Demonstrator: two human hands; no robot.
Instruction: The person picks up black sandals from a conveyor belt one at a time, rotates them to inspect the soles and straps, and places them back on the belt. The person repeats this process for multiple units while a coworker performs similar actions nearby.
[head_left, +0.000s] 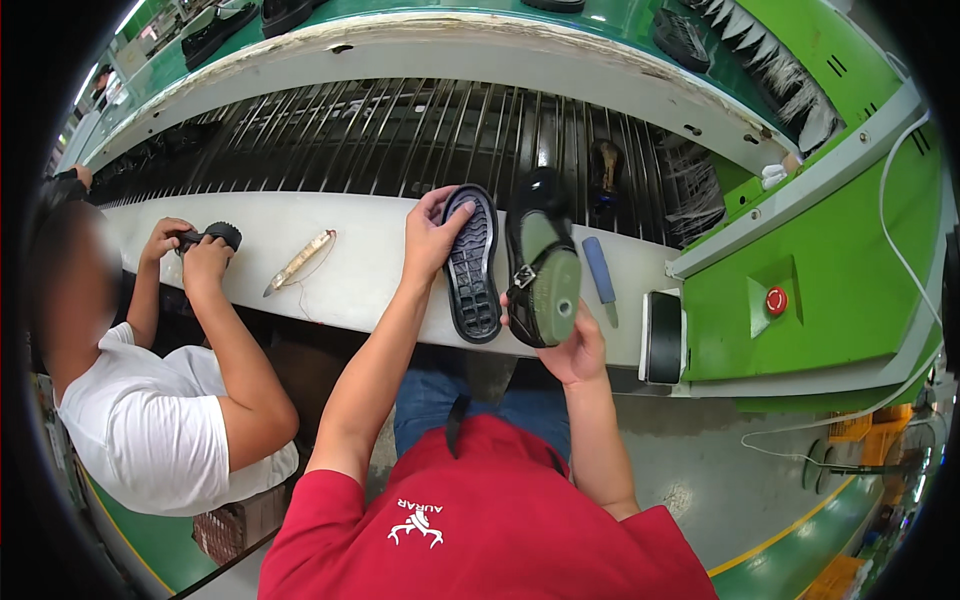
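Closed in a pinch, the left hand's grip has the thumb on the inner face of a long black moulded sole with a raised rim and a ribbed grid, fingers around its 10 o'clock edge. The right hand's grip is closed around the heel end of a glossy black strap shoe with a metal buckle, which sits on a pale green, solid last with a round hole. From the shoe, the sole lies at 9 o'clock, just beside it; whether their edges touch, I cannot tell. Their long axes run nearly parallel, roughly from 12 to 6, with the shoe's toe toward 12. The left hand is nearer the sole, the right nearer the shoe. The left forearm slants up from 7 o'clock, wrist bent little; the right rises from 5 o'clock, its palm turned upward beneath the heel, fingertips showing at the shoe's 8 o'clock edge. Both pieces are held over the long whitish table. On it, a blue-handled slim blade lies at 3 o'clock from the shoe, and a tapered cream-coloured tool with thread at 9 o'clock from the sole. Farther toward 9 o'clock, a co-worker in a white shirt handles a dark ridged piece.
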